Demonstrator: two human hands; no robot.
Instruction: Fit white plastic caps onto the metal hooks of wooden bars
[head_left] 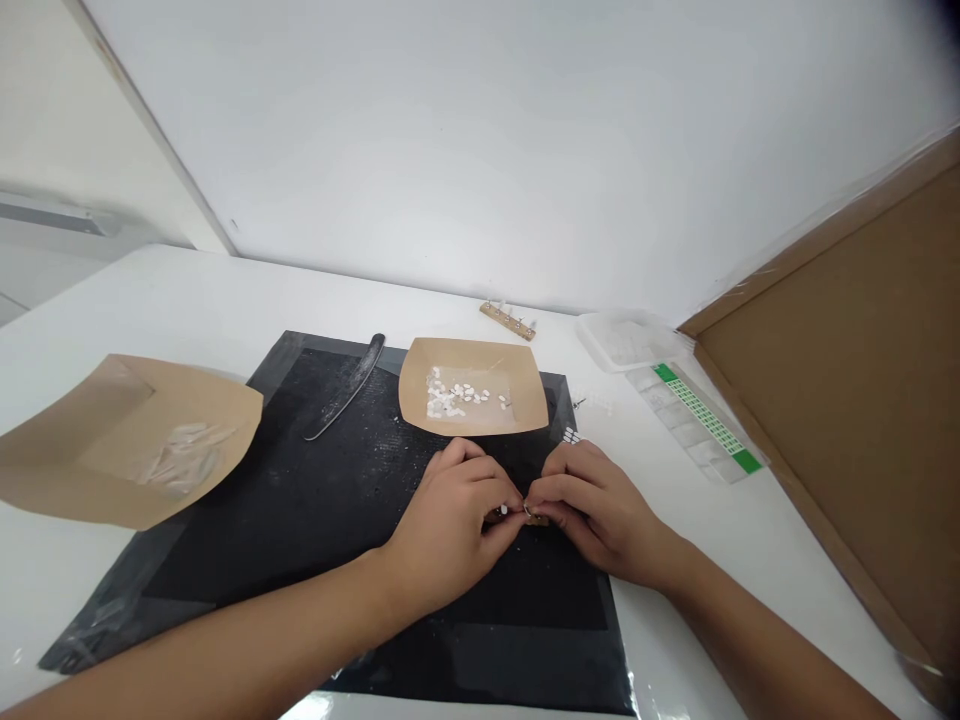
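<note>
My left hand (465, 515) and my right hand (600, 510) meet over the front right of a black mat (300, 520), fingertips nearly touching. Both are closed in a pinch. Between and below the fingertips shows the end of a small tan strip (538, 520), with a tiny shiny part above it; the fingers hide most of it. A small white piece (504, 510) peeks out by my left thumb. Just beyond the hands stands a brown paper tray (472, 350) holding many small white oval pieces (457, 395), which look like nail tips.
A curved dark nail file (349, 385) lies on the mat. At left sits another paper tray (67, 420) with clear slivers (184, 455). Farther back is a tan strip with upright pins (508, 320). A clear compartment case (697, 425) and a cardboard box (840, 400) stand right.
</note>
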